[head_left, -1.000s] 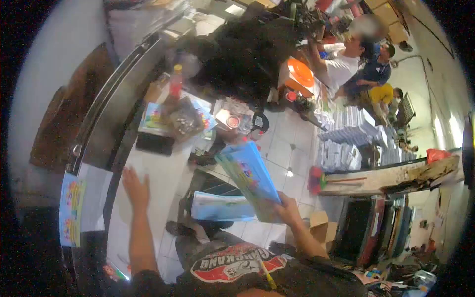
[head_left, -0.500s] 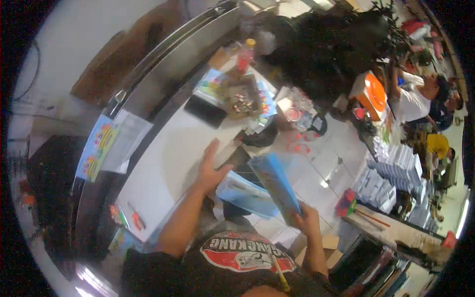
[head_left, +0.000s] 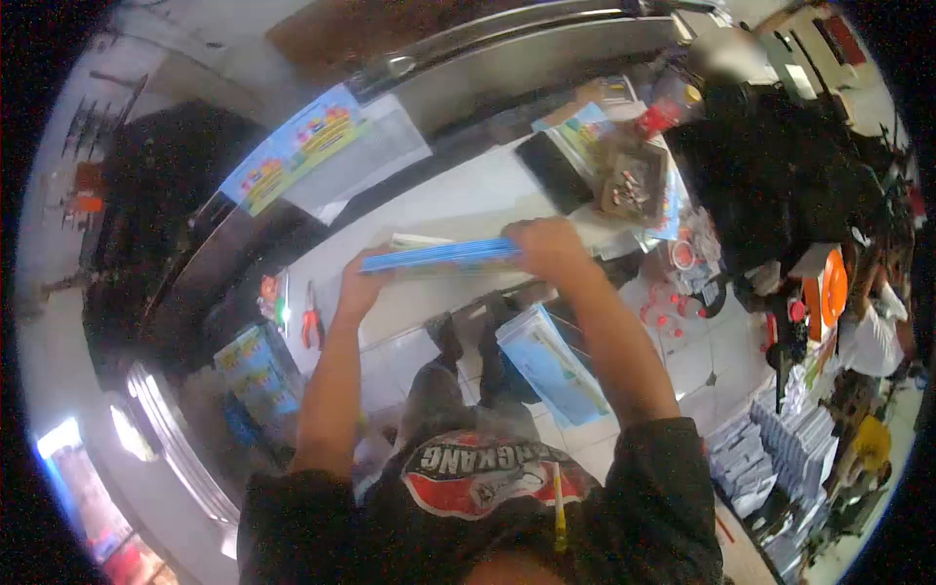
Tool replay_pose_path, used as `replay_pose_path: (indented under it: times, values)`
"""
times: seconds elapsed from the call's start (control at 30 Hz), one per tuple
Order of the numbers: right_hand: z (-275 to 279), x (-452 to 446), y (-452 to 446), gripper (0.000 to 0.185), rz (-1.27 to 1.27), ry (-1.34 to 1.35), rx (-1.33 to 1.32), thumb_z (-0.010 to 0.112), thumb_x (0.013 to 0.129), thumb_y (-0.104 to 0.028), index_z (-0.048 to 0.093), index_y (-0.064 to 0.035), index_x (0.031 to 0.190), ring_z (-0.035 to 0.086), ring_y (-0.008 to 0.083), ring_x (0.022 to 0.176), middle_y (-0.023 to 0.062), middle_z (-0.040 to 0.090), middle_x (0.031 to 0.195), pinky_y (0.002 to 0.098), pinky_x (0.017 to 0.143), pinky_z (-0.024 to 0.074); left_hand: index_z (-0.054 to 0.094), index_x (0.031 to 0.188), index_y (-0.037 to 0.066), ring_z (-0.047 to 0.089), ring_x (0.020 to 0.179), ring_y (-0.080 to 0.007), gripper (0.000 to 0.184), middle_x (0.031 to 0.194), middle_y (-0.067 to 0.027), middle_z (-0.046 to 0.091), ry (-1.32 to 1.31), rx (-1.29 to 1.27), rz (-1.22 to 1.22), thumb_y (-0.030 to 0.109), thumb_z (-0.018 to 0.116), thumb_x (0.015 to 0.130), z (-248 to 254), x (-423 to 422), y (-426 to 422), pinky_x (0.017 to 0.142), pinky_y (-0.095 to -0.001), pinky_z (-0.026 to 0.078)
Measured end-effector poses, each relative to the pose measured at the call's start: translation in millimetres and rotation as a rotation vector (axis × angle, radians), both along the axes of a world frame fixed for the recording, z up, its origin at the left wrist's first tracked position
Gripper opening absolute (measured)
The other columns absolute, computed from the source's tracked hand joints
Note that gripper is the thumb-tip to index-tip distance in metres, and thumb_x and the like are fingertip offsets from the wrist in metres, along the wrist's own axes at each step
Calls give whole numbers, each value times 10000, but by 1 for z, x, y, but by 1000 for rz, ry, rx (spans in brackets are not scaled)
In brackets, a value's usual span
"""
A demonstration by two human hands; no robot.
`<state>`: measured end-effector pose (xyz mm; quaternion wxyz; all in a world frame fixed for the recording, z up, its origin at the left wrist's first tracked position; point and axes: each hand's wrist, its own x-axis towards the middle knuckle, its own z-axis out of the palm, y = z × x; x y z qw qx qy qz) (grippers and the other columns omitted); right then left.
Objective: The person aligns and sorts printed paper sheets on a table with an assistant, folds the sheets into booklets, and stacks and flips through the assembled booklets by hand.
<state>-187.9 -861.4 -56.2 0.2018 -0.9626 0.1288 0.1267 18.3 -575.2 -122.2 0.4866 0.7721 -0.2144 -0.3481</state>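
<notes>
A stack of blue printed sheets (head_left: 444,255) is held edge-up over the white table (head_left: 468,210), between both hands. My left hand (head_left: 363,285) grips its left end, and my right hand (head_left: 548,248) is closed round its right end. Below and to the right, a second bundle of blue sheets (head_left: 554,366) lies near my legs. Pliers with red handles (head_left: 311,317) rest on the table to the left of my left hand.
On the table's right stand a box of small items (head_left: 632,182), a dark flat object (head_left: 554,173) and a red bottle (head_left: 668,109). Printed sheets (head_left: 297,146) hang over the far edge. Stacks of paper (head_left: 770,453) stand at the lower right.
The view has turned toward the table. The stack, earlier in my right hand alone, is now over the table with both hands on it. My left hand has closed on its left end.
</notes>
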Motion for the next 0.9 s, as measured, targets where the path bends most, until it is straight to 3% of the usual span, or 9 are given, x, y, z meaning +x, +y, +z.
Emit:
replay_pose_path:
  times: [0.17,0.37,0.43,0.5,0.57,0.63,0.7,0.73,0.9]
  values:
    - [-6,-41,-17,313,-254,-228,207,724,748,-262,690,-92,1009,674,346,889,150,697,946,447,790,536,649,1076,3,627,1051,-187,304,1150,-131,667,-46,-68,55,-28,734,786,-16,-9,5,927,-314,499]
    - [21,-39,-14,310,-581,-283,380,780,754,-117,698,-57,1046,671,290,963,151,690,1054,362,838,518,658,1047,15,641,923,-149,298,1001,-90,697,-163,32,96,-1,747,763,51,-7,-16,859,-306,510]
    - [29,-40,-13,435,-567,-539,421,773,745,-52,648,-51,1162,655,270,1030,154,674,1118,358,897,505,667,1042,22,644,910,-146,302,982,-81,708,-203,73,119,24,746,751,56,-6,-17,851,-294,501]
    - [15,-37,-8,521,-599,-639,527,761,743,-19,595,-50,1235,634,270,1083,157,651,1175,356,936,488,619,1151,27,637,940,-144,421,1014,-87,694,-260,-145,165,7,729,746,50,-5,-17,847,-296,506]
    - [-11,-34,-3,608,-612,-753,626,749,741,14,542,-49,1309,613,271,1137,160,628,1231,355,975,471,583,1206,32,629,971,-148,483,1052,-89,680,-232,-95,197,-4,724,746,17,-12,-14,858,-297,504]
    - [-52,-38,6,704,-681,-529,614,721,758,31,442,-50,1399,582,284,1193,170,579,1318,350,1030,434,547,1261,36,622,1002,-151,546,1089,-91,666,-206,-52,232,-14,719,746,-11,-14,-10,868,-299,503]
    - [-66,-34,3,700,-647,-491,608,707,775,35,427,-39,1413,547,285,1244,167,554,1358,356,1052,412,487,1343,37,567,1117,-190,654,1244,-100,586,-17,-78,180,-7,759,749,-24,-12,-7,985,-336,462]
    - [-74,-36,3,691,-700,-521,680,698,785,34,424,-39,1414,541,280,1249,163,551,1364,355,1057,408,407,1423,50,522,1221,-214,745,1356,-118,526,-101,-96,136,-42,727,757,-31,-9,-3,1051,-351,421]
    - [-56,-27,12,732,-707,-618,824,675,808,21,364,-51,1467,444,253,1333,148,428,1485,345,1090,362,254,1506,57,373,1387,-244,862,1517,-159,371,72,-219,114,-44,703,777,-23,-3,-9,1136,-369,327]
